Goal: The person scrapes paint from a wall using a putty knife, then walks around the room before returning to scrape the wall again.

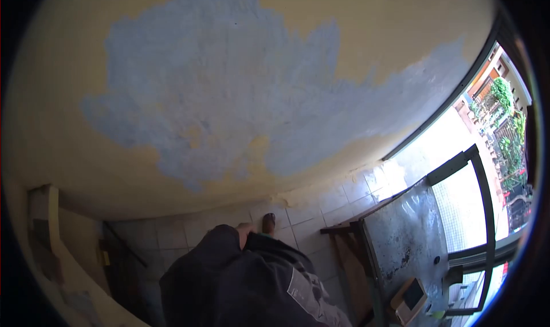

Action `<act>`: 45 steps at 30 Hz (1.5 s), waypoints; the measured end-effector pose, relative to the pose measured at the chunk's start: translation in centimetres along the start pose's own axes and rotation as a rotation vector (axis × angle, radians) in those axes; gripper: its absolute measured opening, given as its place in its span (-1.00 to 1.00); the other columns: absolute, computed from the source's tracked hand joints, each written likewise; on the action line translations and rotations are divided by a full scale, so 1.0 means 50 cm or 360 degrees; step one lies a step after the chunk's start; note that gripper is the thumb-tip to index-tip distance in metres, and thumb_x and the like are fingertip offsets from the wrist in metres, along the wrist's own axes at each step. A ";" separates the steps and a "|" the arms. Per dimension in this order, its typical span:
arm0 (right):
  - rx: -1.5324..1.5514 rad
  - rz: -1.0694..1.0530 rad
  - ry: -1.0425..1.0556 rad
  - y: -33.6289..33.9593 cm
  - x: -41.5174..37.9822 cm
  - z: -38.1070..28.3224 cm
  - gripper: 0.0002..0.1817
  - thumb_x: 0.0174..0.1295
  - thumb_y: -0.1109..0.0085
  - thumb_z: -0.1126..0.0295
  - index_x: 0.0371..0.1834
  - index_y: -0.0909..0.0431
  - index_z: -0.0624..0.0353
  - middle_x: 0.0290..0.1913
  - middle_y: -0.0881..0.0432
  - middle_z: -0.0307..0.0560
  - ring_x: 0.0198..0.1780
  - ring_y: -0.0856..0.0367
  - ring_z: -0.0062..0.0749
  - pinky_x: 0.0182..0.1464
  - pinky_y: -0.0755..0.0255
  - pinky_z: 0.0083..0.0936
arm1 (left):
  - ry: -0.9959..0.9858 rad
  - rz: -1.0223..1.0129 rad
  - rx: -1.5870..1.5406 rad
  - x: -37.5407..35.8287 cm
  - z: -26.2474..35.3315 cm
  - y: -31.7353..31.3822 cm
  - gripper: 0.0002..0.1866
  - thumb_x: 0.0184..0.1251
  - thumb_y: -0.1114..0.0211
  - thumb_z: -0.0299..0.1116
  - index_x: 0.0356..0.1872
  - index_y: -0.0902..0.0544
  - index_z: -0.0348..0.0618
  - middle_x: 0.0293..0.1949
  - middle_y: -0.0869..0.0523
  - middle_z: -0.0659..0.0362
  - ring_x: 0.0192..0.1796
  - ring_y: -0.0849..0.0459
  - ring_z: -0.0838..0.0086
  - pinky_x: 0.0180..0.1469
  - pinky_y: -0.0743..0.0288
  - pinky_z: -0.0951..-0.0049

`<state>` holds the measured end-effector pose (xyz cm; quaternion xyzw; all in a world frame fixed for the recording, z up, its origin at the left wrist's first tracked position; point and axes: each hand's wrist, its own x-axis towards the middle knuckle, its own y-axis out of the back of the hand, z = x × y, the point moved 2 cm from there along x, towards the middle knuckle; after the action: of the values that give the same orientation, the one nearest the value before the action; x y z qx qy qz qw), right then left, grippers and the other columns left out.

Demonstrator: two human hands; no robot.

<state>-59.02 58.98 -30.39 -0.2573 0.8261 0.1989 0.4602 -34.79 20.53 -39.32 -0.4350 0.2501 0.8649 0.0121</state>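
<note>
Facing the pale patch (229, 92) on the far wall (395, 23), I judge this a surface check, cannot tell either hand's unseen grip, and find contact calls for a raised arm.

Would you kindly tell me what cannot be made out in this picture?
All in the head view:
Hands: none certain; the skin partly covered by dark clothing may be hand or foot.
Clothing print: too blurred to read.
Boxy object: its dark face shows no readable detail.
Wall: its top is cut off by the upper edge.
Ground outside: washed out by glare.
</note>
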 end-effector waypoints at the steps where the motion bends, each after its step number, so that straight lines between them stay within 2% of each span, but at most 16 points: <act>1: 0.0053 -0.0029 -0.0026 -0.001 0.013 -0.012 -0.78 0.31 0.03 0.22 -0.18 -0.42 0.14 -0.58 -0.48 -0.15 -0.59 -0.47 -0.42 -0.48 -0.45 -0.37 | 0.0045 0.0032 0.0049 0.012 0.014 0.021 -0.56 0.08 -0.26 -0.12 -0.01 -0.64 -0.04 -0.06 -0.69 0.09 0.01 -0.64 0.20 -0.01 -0.46 0.29; 8: 0.1010 -0.0745 -0.0126 -0.010 0.242 -0.329 -0.85 0.27 -0.02 0.27 -0.26 -0.44 0.09 -0.59 -0.50 -0.13 -0.59 -0.51 -0.38 -0.45 -0.50 -0.32 | 0.0112 0.0431 -0.0520 0.068 0.162 0.259 -0.60 0.08 -0.20 -0.13 -0.10 -0.68 -0.10 -0.09 -0.69 -0.04 0.00 -0.65 0.09 0.02 -0.50 0.22; 11: 0.1276 -0.0154 -0.0037 -0.062 0.280 -0.591 -0.83 0.25 -0.02 0.37 -0.51 -0.35 -0.04 -0.62 -0.46 -0.26 -0.58 -0.47 -0.43 -0.18 -0.61 -0.35 | 0.0086 0.0748 -0.0804 0.098 0.120 0.273 -0.59 0.16 -0.12 -0.13 -0.05 -0.66 -0.11 -0.04 -0.66 -0.10 0.03 -0.63 0.06 0.06 -0.49 0.22; 13: 0.1580 -0.0290 0.0149 -0.103 0.362 -0.791 -0.64 0.35 0.07 0.26 -0.64 -0.26 0.06 -0.74 -0.33 -0.22 -0.63 -0.42 -0.45 -0.08 -0.63 -0.14 | 0.0248 0.0958 -0.0915 0.067 0.073 0.187 -0.59 0.19 -0.08 -0.14 -0.02 -0.65 -0.13 0.00 -0.63 -0.13 0.07 -0.60 0.04 0.10 -0.47 0.22; 16: 0.1299 -0.0431 0.0730 -0.181 0.369 -0.923 -0.73 0.34 0.07 0.27 -0.50 -0.26 0.14 -0.70 -0.29 -0.25 -0.62 -0.39 -0.46 -0.19 -0.66 -0.20 | 0.0550 0.0992 -0.0895 -0.023 0.034 0.061 -0.59 0.23 -0.05 -0.17 -0.01 -0.63 -0.17 0.07 -0.59 -0.13 0.14 -0.55 0.04 0.19 -0.41 0.19; 19: 0.0054 -0.0207 0.1125 -0.245 0.243 -0.949 -0.83 0.28 0.05 0.34 -0.39 -0.25 0.14 -0.57 -0.33 -0.21 -0.55 -0.39 -0.44 -0.30 -0.64 -0.25 | 0.0675 0.1278 -0.0754 -0.108 0.035 -0.147 -0.69 0.32 -0.02 -0.22 -0.22 -0.64 -0.20 -0.10 -0.64 -0.08 0.03 -0.56 0.05 0.08 -0.43 0.10; 22: 0.0286 -0.0067 0.1108 -0.229 0.322 -0.907 -0.70 0.18 0.01 0.38 -0.05 -0.17 0.07 -0.36 -0.38 -0.12 -0.48 -0.38 -0.37 -0.43 -0.59 -0.27 | 0.0833 0.1783 -0.0793 -0.083 0.013 -0.443 -0.70 0.27 -0.07 -0.18 -0.27 -0.62 -0.19 -0.14 -0.63 -0.09 0.00 -0.55 0.04 -0.01 -0.45 0.07; 23: 0.0234 -0.0101 0.0919 -0.217 0.392 -0.889 -0.74 0.17 0.03 0.39 -0.07 -0.23 0.09 -0.35 -0.38 -0.11 -0.48 -0.38 -0.36 -0.43 -0.60 -0.27 | 0.0754 0.1951 -0.1573 -0.113 0.072 -0.520 -0.71 0.24 -0.08 -0.19 -0.29 -0.62 -0.21 -0.19 -0.65 -0.09 -0.04 -0.58 0.02 -0.06 -0.47 0.05; 26: 0.0164 -0.0228 0.0354 -0.195 0.454 -0.759 -0.85 0.17 0.05 0.37 -0.53 -0.26 0.01 -0.76 -0.22 -0.24 -0.74 -0.24 -0.45 -0.28 -0.64 -0.10 | 0.1415 0.1131 -0.1507 -0.136 0.215 -0.742 -0.70 0.25 -0.03 -0.23 -0.30 -0.66 -0.20 -0.26 -0.69 -0.06 -0.18 -0.67 0.09 -0.09 -0.52 0.10; 32: -0.0762 -0.0634 -0.0529 -0.068 0.472 -0.358 -0.88 0.20 -0.06 0.35 -0.42 -0.47 0.14 -0.53 -0.45 -0.08 -0.54 -0.45 -0.26 -0.22 -0.61 -0.08 | 0.1292 0.0919 -0.1962 -0.225 0.432 -0.918 -0.70 0.24 -0.07 -0.22 -0.23 -0.65 -0.20 -0.28 -0.68 -0.02 -0.24 -0.65 0.15 -0.14 -0.51 0.13; 34: -0.3165 -0.1410 0.1089 -0.021 0.472 -0.251 -0.74 0.12 -0.18 0.28 -0.22 -0.58 0.22 -0.41 -0.58 0.00 -0.41 -0.58 -0.15 -0.21 -0.60 -0.19 | 0.1240 0.0942 -0.2028 -0.241 0.461 -0.924 -0.70 0.23 -0.09 -0.21 -0.21 -0.64 -0.20 -0.29 -0.68 0.00 -0.25 -0.64 0.18 -0.15 -0.51 0.14; 35: -0.2330 -0.1175 0.0416 0.020 0.575 -0.129 -0.59 0.04 -0.28 0.22 -0.07 -0.60 0.19 -0.33 -0.64 0.02 -0.28 -0.64 -0.17 -0.25 -0.56 -0.27 | 0.1208 0.0959 -0.2048 -0.248 0.468 -0.926 -0.70 0.23 -0.10 -0.21 -0.20 -0.64 -0.20 -0.29 -0.68 0.00 -0.26 -0.64 0.19 -0.16 -0.51 0.15; 37: -0.2634 -0.1571 0.0847 0.026 0.475 -0.147 -0.61 0.07 -0.25 0.23 -0.07 -0.56 0.20 -0.21 -0.66 0.02 -0.23 -0.66 -0.17 -0.18 -0.56 -0.31 | 0.1143 0.1002 -0.2056 -0.261 0.467 -0.936 -0.69 0.23 -0.11 -0.21 -0.17 -0.63 -0.20 -0.30 -0.68 0.02 -0.28 -0.63 0.21 -0.17 -0.51 0.16; 39: -0.2099 -0.0935 -0.0012 0.027 0.392 -0.171 -0.64 0.08 -0.24 0.23 -0.10 -0.56 0.17 -0.22 -0.68 -0.03 -0.22 -0.66 -0.26 -0.13 -0.54 -0.36 | 0.1073 0.1006 -0.2032 -0.274 0.452 -0.958 -0.68 0.22 -0.13 -0.20 -0.15 -0.63 -0.20 -0.31 -0.67 0.03 -0.30 -0.63 0.23 -0.19 -0.51 0.17; 41: -0.2119 -0.1180 0.0518 0.053 0.418 -0.177 -0.71 0.14 -0.21 0.27 -0.17 -0.55 0.24 -0.43 -0.57 -0.09 -0.46 -0.58 -0.27 -0.38 -0.58 -0.26 | 0.1009 0.0959 -0.1958 -0.296 0.426 -0.989 -0.67 0.22 -0.14 -0.20 -0.12 -0.62 -0.20 -0.31 -0.67 0.04 -0.32 -0.62 0.25 -0.20 -0.51 0.18; 45: -0.1583 -0.0613 0.0450 0.126 0.366 -0.191 -0.75 0.19 -0.15 0.28 -0.23 -0.50 0.27 -0.51 -0.54 -0.04 -0.57 -0.57 -0.24 -0.49 -0.60 -0.21 | 0.0866 0.0839 -0.1703 -0.337 0.328 -1.076 -0.64 0.21 -0.17 -0.19 -0.08 -0.61 -0.20 -0.33 -0.66 0.07 -0.35 -0.61 0.29 -0.23 -0.50 0.21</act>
<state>-77.25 54.11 -40.88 -0.6146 0.6242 0.4409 0.1957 -23.72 78.18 -41.11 -0.5084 -0.1223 0.7030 -0.4820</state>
